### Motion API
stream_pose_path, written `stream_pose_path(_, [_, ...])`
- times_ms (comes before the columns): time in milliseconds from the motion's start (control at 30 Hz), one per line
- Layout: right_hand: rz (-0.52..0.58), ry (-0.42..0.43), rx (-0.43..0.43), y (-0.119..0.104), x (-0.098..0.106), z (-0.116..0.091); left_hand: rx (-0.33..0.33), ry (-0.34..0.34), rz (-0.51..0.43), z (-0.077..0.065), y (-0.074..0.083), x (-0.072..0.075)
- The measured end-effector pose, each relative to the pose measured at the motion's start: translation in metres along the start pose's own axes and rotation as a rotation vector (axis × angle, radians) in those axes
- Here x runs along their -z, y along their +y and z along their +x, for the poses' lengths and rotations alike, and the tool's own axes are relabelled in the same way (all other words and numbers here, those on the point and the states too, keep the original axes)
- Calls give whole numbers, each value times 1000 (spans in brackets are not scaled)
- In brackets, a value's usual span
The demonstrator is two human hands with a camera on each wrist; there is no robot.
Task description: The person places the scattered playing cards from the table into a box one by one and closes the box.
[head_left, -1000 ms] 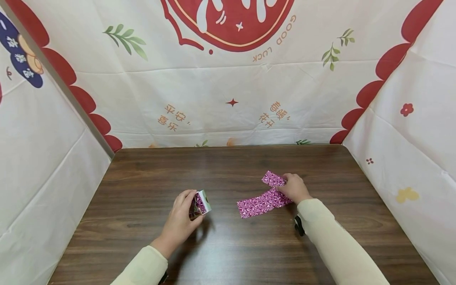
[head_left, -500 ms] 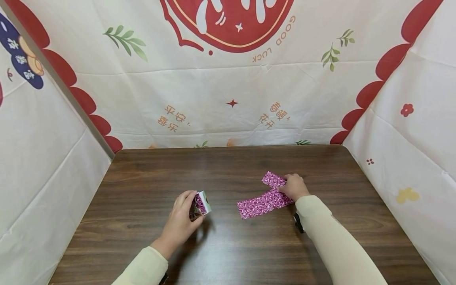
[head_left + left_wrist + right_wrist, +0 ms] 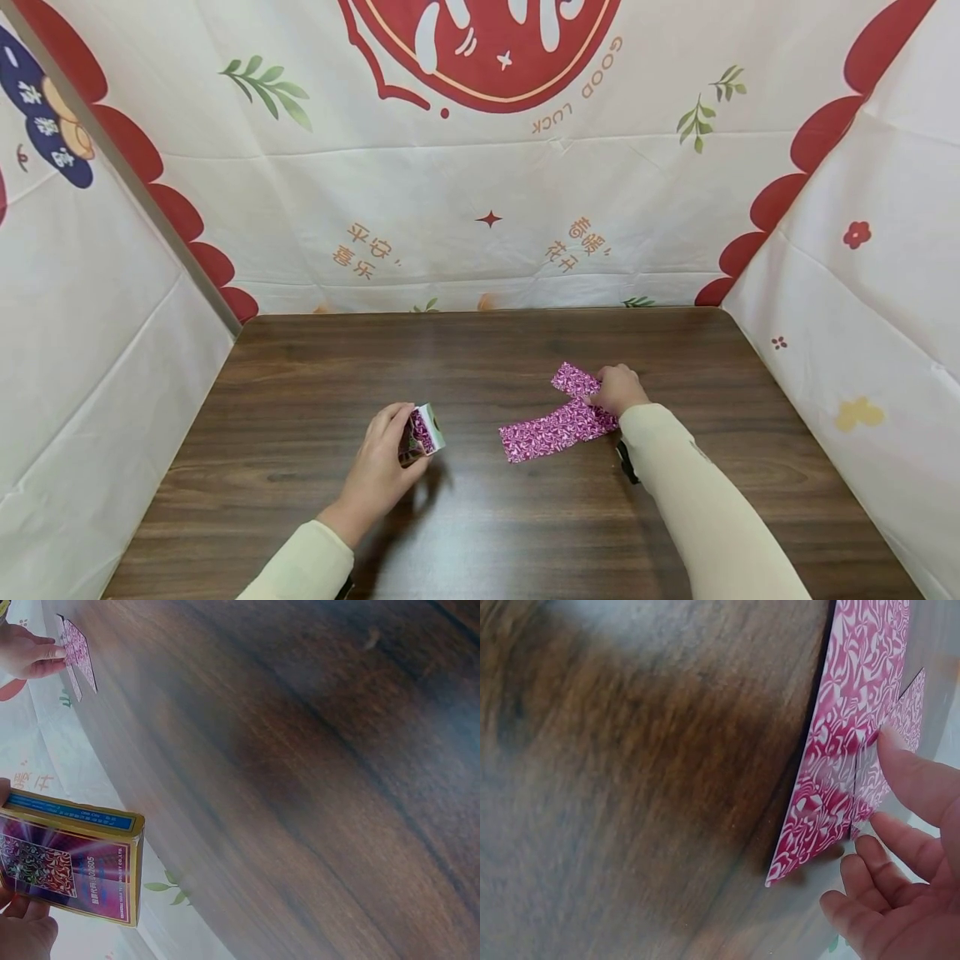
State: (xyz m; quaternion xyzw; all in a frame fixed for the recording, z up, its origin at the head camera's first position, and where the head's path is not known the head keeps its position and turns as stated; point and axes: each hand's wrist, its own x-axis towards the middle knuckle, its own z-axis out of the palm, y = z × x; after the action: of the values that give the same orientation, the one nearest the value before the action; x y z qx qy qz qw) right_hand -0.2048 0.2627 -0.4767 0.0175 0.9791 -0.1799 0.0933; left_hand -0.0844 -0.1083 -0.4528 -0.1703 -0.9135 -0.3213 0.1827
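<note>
While the left hand (image 3: 375,458) had its fingers curled around the card box (image 3: 79,859), the real risk sat across the table (image 3: 480,525)! Over there the right hand (image 3: 622,390) had thumb (image 3: 915,776) and fingertips pinching the pink-patterned cards (image 3: 551,432), right where the long strip met a shorter angled piece (image 3: 574,379), well apart from the box. A pinch that caught only the upper layer could have pulled the spread askew; too much squeeze could have bent an edge. And that gloss in the right wrist view? Slippery going, by the look of it, so a loose hold might have let cards skid away!

On to the container: gold-trimmed, purple, tilted in the left hand, its pale end (image 3: 433,427) facing the cards. Anything inside? A tough call: pink pattern showed beside that end, but too small to tell cards from print, or whether a flap hung loose. If one did, a careless tip could have spilled any contents, and a hard grip could have dented the thin walls.
</note>
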Motion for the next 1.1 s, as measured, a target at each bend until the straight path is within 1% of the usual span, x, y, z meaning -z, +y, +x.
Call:
stream_pose_path(233, [8,2,-9,0,-1,1,14,-24,1,-1,0,1])
stream_pose_path(500, [87,16,-29,0,-3,-1,24,-42,-3,-3,0,1])
stream_pose_path(633, [125,33,-29,1,-3,-3,17,-36,3,-3,0,0])
stream_pose_path(800, [169,64,-28,6,-4,-2,-9,-12,5,-3,0,0])
stream_pose_path(1000, [188,114,3,12,-9,1,-7,-15,14,-3,0,1])
stream_pose_path(1100, [201,131,1,11,-10,0,-12,-8,10,-3,1,2])
